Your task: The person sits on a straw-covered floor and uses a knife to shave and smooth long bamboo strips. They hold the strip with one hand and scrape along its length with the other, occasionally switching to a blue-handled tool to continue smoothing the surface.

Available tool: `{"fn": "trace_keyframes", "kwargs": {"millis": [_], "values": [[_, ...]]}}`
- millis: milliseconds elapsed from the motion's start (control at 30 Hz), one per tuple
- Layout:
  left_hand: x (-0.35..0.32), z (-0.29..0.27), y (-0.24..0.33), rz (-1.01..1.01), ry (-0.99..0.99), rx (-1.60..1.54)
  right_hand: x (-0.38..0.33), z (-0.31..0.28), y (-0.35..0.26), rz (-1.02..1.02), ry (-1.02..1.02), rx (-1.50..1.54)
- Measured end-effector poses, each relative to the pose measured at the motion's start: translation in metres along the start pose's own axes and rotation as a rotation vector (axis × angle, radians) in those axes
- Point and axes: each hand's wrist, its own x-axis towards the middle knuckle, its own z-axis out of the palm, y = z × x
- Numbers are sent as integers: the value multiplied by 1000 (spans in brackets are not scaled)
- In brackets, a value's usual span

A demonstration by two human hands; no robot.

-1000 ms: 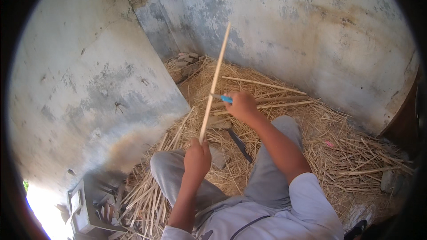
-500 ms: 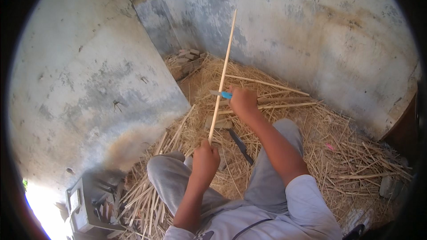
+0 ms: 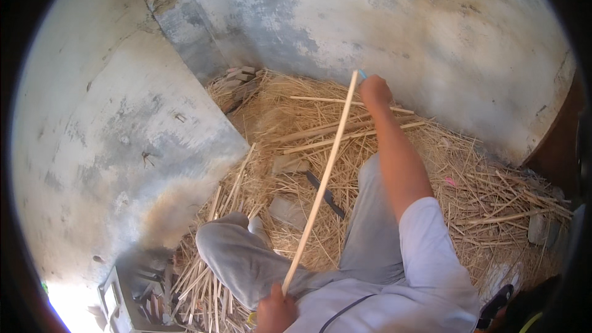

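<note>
My left hand [image 3: 275, 311], low by my waist, is closed around the near end of a long pale wooden strip [image 3: 322, 185]. The strip slants up and away between my knees. At its far tip my right hand [image 3: 375, 94] is stretched out, closed around the blue handle of a small knife [image 3: 362, 74]. The knife is at or beside the strip's tip; its blade can hardly be made out. Below the strip, a dark knife [image 3: 333, 205] lies on the straw between my legs.
Straw and shavings [image 3: 277, 111] cover the floor, with longer sticks [image 3: 351, 101] on top. Cut strips [image 3: 203, 290] lie by my left leg, near a grey crate [image 3: 120, 302]. Stained walls [image 3: 431, 43] enclose the corner, where bricks [image 3: 237, 77] are piled.
My right hand has moved far up the strip with the knife, to its tip. My left hand has drawn the near end down toward my waist, and the strip lies lower.
</note>
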Motion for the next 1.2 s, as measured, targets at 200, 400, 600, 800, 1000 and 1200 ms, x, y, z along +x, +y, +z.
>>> {"fn": "trace_keyframes", "kwargs": {"millis": [200, 400, 600, 800, 1000, 1200], "values": [[-15, 6, -21, 65, 38, -70, -2, -9, 27, -108, 16, 157], [56, -6, 4, 136, 297, -189, -101, -7, -8, -508, -133, -50], [135, -33, 57, 162, 513, -207, -178, 30, -23, -759, -343, -299], [161, -41, 92, 243, 523, -294, -182, 51, -15, -957, -126, -66], [157, -30, 107, 255, 568, -310, -159, 59, -29, -886, -20, -91], [106, -7, 88, 278, 480, -229, -69, 26, -39, -389, -108, -207]]}}
